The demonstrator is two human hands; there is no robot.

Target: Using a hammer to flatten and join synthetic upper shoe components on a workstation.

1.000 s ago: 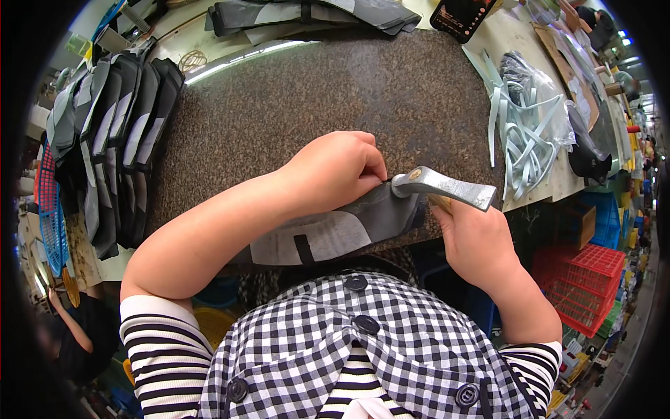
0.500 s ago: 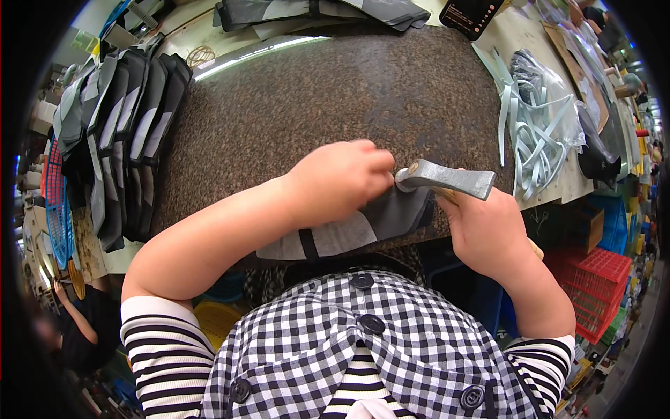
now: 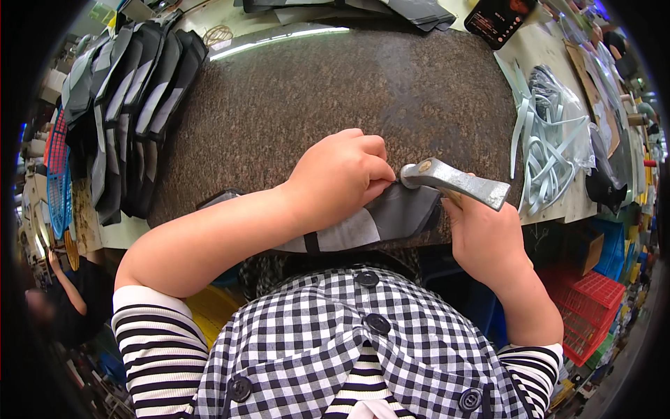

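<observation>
A flat dark grey piece with a light grey panel and a black stripe (image 3: 408, 213), like shoe-upper or bag material, lies along the near edge of a brown speckled slab (image 3: 293, 98). My left hand (image 3: 342, 171) is closed, thumb and finger pinching at the piece's far edge; its forearm covers part of the piece. In my right hand (image 3: 485, 234) is a hammer (image 3: 457, 183), gripped by its wooden handle. The hammer's round face is at that same edge, just right of my left fingertips. Whether it touches the piece I cannot tell.
Similar grey pieces (image 3: 132, 105) stand in an overlapping row on the left, more (image 3: 412, 10) at the far edge. A phone (image 3: 499, 21) lies far right, near pale blue straps (image 3: 551, 150) and plastic bags. A red crate (image 3: 593, 307) stands lower right; a person works at far left.
The whole view has turned slightly. My left fingers, blurred before, now show a clear pinch at the edge. The hammer is still in my right hand and has tilted a little.
</observation>
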